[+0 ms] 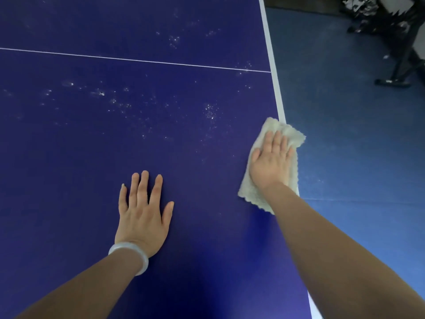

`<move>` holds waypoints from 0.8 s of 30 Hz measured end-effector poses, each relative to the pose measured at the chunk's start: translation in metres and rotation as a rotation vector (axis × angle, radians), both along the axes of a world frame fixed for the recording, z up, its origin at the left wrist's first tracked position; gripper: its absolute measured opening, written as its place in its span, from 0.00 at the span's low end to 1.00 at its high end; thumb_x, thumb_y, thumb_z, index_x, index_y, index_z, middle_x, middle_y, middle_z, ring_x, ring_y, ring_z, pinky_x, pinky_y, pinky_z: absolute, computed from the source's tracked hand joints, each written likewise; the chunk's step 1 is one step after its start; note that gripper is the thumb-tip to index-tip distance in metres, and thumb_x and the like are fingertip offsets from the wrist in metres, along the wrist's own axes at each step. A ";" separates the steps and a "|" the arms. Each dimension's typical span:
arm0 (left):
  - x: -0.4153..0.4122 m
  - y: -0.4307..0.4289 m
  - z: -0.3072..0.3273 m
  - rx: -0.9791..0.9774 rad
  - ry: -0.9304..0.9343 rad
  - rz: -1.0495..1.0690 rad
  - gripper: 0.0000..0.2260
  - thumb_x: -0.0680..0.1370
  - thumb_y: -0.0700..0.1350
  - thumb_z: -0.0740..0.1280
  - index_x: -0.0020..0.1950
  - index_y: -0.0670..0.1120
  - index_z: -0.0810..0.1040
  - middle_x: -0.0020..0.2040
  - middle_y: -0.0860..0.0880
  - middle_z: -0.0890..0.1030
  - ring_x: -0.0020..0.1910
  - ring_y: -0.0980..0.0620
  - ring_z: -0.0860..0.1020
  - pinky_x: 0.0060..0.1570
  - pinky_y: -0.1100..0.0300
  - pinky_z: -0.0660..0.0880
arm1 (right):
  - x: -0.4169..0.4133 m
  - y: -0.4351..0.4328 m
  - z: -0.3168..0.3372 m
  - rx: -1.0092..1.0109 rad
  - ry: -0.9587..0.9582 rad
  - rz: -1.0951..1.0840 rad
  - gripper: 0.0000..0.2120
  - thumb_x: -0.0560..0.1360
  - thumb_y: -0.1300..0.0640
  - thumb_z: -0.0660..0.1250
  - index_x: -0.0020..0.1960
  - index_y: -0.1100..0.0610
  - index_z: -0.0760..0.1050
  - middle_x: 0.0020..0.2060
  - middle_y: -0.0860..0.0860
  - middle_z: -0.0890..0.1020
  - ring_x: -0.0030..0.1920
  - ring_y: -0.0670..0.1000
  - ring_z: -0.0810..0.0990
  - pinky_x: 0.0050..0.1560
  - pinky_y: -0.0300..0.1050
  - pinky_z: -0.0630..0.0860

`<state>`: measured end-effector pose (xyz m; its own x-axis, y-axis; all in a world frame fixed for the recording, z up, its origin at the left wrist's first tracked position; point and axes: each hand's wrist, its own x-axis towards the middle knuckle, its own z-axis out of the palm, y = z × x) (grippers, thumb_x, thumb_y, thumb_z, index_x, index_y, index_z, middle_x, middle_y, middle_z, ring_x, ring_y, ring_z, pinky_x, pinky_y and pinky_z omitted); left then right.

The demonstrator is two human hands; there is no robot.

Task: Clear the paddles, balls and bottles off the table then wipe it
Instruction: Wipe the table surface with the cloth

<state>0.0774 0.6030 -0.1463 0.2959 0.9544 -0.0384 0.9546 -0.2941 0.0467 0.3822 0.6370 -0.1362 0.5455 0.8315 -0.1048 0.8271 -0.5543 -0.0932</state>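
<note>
Head view, right hand (272, 161) pressed flat, fingers straight, on pale cloth (253, 192) at blue table (138, 139) edge; left hand (142, 212) splayed flat on tabletop, holding nothing; white specks (209, 111) beyond

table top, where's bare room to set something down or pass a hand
Widest: the table between the left hand and the thin white line, dotted with white specks. Also the gap between left hand and cloth, and beyond the line. Only the right edge is taken, where the right hand presses the cloth.

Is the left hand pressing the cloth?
No, the cream cloth lies under the flat right hand at the right edge of the table, while the left hand rests flat on bare surface.
</note>
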 end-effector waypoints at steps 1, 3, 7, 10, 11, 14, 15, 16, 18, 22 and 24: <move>0.000 0.000 0.000 -0.003 0.000 0.002 0.30 0.81 0.60 0.45 0.79 0.44 0.59 0.78 0.39 0.59 0.79 0.41 0.53 0.76 0.40 0.51 | -0.016 0.000 0.000 0.011 -0.009 0.062 0.30 0.82 0.49 0.41 0.81 0.57 0.43 0.80 0.56 0.47 0.80 0.57 0.44 0.78 0.57 0.42; 0.000 0.000 0.000 -0.006 -0.004 0.002 0.31 0.81 0.60 0.45 0.79 0.44 0.59 0.78 0.39 0.59 0.79 0.41 0.53 0.76 0.40 0.52 | -0.046 -0.021 -0.001 0.018 -0.017 0.307 0.29 0.82 0.48 0.39 0.81 0.56 0.42 0.80 0.54 0.46 0.80 0.56 0.42 0.79 0.57 0.41; 0.000 0.000 0.002 -0.011 0.002 0.003 0.30 0.81 0.59 0.45 0.79 0.44 0.60 0.78 0.39 0.59 0.79 0.40 0.53 0.76 0.40 0.51 | -0.040 -0.082 0.002 -0.011 -0.015 0.624 0.28 0.84 0.47 0.42 0.81 0.53 0.44 0.80 0.50 0.46 0.80 0.52 0.41 0.79 0.56 0.44; 0.000 0.000 0.002 -0.019 0.013 0.001 0.30 0.81 0.59 0.45 0.79 0.45 0.59 0.78 0.39 0.58 0.79 0.41 0.53 0.76 0.40 0.51 | 0.007 -0.071 -0.001 -0.003 -0.064 0.460 0.29 0.82 0.46 0.41 0.81 0.52 0.48 0.80 0.50 0.50 0.80 0.52 0.46 0.79 0.56 0.45; -0.001 0.000 0.003 -0.019 0.016 0.002 0.30 0.81 0.59 0.45 0.79 0.45 0.59 0.79 0.40 0.58 0.79 0.41 0.53 0.76 0.40 0.51 | 0.020 -0.057 -0.003 0.003 -0.064 0.365 0.30 0.80 0.46 0.40 0.81 0.52 0.48 0.80 0.50 0.50 0.80 0.52 0.47 0.79 0.55 0.44; 0.000 0.000 0.003 -0.026 0.026 0.004 0.30 0.81 0.59 0.45 0.79 0.45 0.59 0.78 0.39 0.59 0.79 0.41 0.54 0.76 0.39 0.52 | 0.032 -0.008 -0.003 0.006 0.006 0.155 0.31 0.80 0.46 0.38 0.81 0.52 0.43 0.81 0.51 0.47 0.80 0.53 0.44 0.79 0.56 0.41; 0.000 0.001 0.003 -0.031 0.031 0.006 0.30 0.81 0.59 0.45 0.79 0.45 0.59 0.78 0.39 0.59 0.79 0.41 0.54 0.75 0.39 0.53 | 0.024 0.003 -0.003 0.007 0.024 0.118 0.30 0.81 0.47 0.39 0.81 0.53 0.42 0.81 0.52 0.46 0.80 0.53 0.43 0.79 0.56 0.41; 0.001 0.001 0.004 -0.035 0.033 0.010 0.30 0.81 0.59 0.44 0.79 0.45 0.58 0.78 0.39 0.58 0.79 0.41 0.53 0.76 0.39 0.53 | 0.012 0.007 -0.003 0.009 0.040 0.098 0.29 0.82 0.48 0.40 0.81 0.54 0.42 0.81 0.52 0.45 0.80 0.54 0.42 0.78 0.57 0.41; 0.000 0.001 0.004 -0.041 0.031 0.012 0.30 0.81 0.59 0.44 0.79 0.45 0.58 0.79 0.40 0.58 0.79 0.41 0.53 0.76 0.39 0.53 | -0.020 -0.006 -0.004 0.018 0.026 0.176 0.28 0.82 0.48 0.39 0.81 0.54 0.41 0.80 0.53 0.44 0.80 0.54 0.41 0.79 0.57 0.40; 0.000 0.001 0.005 -0.057 0.033 0.014 0.30 0.81 0.60 0.43 0.79 0.46 0.57 0.79 0.40 0.58 0.79 0.41 0.53 0.76 0.39 0.53 | -0.043 -0.078 -0.002 0.008 0.001 0.469 0.28 0.82 0.47 0.39 0.81 0.53 0.43 0.81 0.50 0.46 0.80 0.51 0.41 0.79 0.57 0.46; 0.000 0.001 0.005 -0.058 0.026 0.008 0.30 0.81 0.60 0.43 0.80 0.46 0.57 0.79 0.40 0.58 0.79 0.41 0.53 0.76 0.39 0.53 | -0.034 -0.113 -0.004 0.005 -0.008 0.356 0.28 0.82 0.47 0.40 0.81 0.52 0.45 0.81 0.50 0.48 0.80 0.51 0.43 0.78 0.58 0.48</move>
